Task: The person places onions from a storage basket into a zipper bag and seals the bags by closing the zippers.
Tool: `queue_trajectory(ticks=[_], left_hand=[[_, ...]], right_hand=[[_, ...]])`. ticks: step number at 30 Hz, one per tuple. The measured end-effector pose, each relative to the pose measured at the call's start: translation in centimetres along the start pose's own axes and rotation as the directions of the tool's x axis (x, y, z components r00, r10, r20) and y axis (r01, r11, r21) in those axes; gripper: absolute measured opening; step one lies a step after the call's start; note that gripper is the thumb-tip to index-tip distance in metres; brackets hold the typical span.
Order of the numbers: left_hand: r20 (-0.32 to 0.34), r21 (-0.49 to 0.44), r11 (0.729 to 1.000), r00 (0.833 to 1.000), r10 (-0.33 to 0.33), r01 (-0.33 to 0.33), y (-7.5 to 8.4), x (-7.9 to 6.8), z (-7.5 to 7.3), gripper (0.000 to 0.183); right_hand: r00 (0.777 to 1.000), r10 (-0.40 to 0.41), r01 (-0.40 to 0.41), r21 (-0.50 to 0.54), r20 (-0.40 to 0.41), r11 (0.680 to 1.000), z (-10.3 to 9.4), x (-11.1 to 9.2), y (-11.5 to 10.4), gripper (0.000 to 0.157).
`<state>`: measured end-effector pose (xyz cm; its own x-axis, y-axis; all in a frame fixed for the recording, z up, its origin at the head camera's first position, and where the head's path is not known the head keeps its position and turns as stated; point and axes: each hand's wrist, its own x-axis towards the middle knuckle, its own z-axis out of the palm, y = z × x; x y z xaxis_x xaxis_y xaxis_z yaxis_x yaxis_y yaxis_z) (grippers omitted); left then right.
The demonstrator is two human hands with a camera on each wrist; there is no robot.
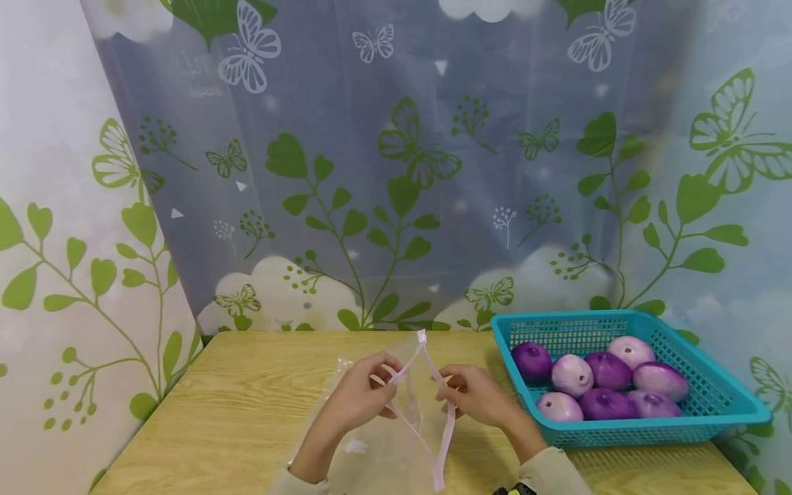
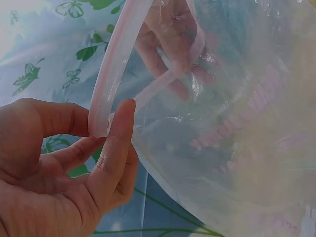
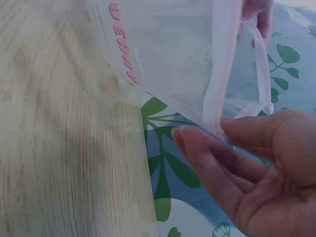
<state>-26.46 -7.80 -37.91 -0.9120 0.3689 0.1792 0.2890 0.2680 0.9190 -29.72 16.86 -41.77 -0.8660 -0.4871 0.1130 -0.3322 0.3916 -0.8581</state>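
A clear plastic zip bag [image 1: 377, 462] with a pale pink zip strip [image 1: 443, 440] is held up over the table, its mouth spread into a diamond shape. My left hand [image 1: 361, 393] pinches one side of the mouth between thumb and fingers. On the opposite side, my right hand [image 1: 479, 397] holds the other edge of the strip with its thumb and fingers. A small white slider [image 1: 422, 337] sits at the far corner of the mouth. Red printed letters [image 3: 122, 44] show on the bag in the right wrist view. No contents are visible in the bag.
On the right of the wooden table [image 1: 247, 385] stands a teal plastic basket [image 1: 650, 432] with several purple onions [image 1: 609, 404] inside. Patterned cloth [image 1: 346, 137] with leaves and butterflies hangs behind the table and at both sides.
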Motion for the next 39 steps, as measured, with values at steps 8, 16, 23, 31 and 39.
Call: queue_trajectory(ticks=[8,16,23,31,39], left_hand=[[0.009,-0.027,1.000,1.000,-0.014,0.014,0.1,-0.2,0.5,0.022],[0.028,-0.031,0.998,0.998,-0.050,0.051,0.1,-0.2,0.2,0.015],[0.029,-0.056,0.996,0.997,-0.067,0.068,0.1,-0.2,0.0,0.017],[0.043,-0.079,0.994,0.996,-0.079,0.082,-0.1,-0.1,0.0,0.018],[0.087,-0.128,0.988,0.993,-0.080,0.091,-0.3,-0.1,0.0,0.019]], right_hand=[[0.957,0.089,-0.111,-0.067,-0.276,0.992,2.1,0.3,-0.6,0.016],[0.917,0.053,-0.128,-0.166,-0.396,0.978,2.6,0.3,-0.2,0.024],[0.965,0.053,-0.084,-0.110,-0.257,0.990,1.5,0.0,0.3,0.016],[0.997,0.067,-0.067,0.013,-0.049,0.998,-0.3,-0.9,-0.6,0.027],[0.999,0.047,-0.047,0.030,-0.005,0.998,-0.9,-1.2,-0.3,0.022]])
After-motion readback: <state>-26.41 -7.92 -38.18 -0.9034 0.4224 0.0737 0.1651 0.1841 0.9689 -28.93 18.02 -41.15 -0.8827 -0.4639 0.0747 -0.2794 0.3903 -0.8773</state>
